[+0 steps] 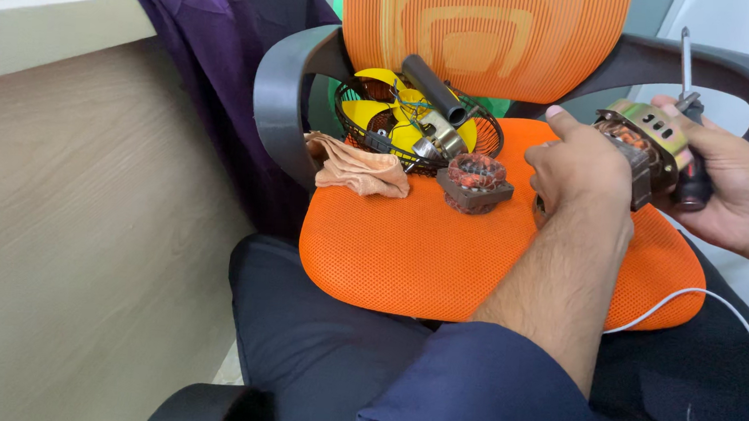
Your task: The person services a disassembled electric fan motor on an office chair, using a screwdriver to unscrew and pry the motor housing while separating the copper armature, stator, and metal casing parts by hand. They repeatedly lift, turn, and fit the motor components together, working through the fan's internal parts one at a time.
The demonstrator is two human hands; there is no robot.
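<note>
Hands meet over the orange chair seat's (442, 251) right edge, the left hand (581, 169) and right hand (732, 190) gripping a metal motor housing (651, 143), the right apparently also pinching a screwdriver (688, 128), with a copper stator (475, 183) mid-seat.

Me: dark navy sleeve on my left arm, bunched just past the elbow, forearm bare and hairy. Left hand (578, 164) bare, no glove, no ring or watch. Right hand (732, 190) bare too, wrist uncovered to frame edge. Dark navy trousers (309, 357), plain fabric.
</note>
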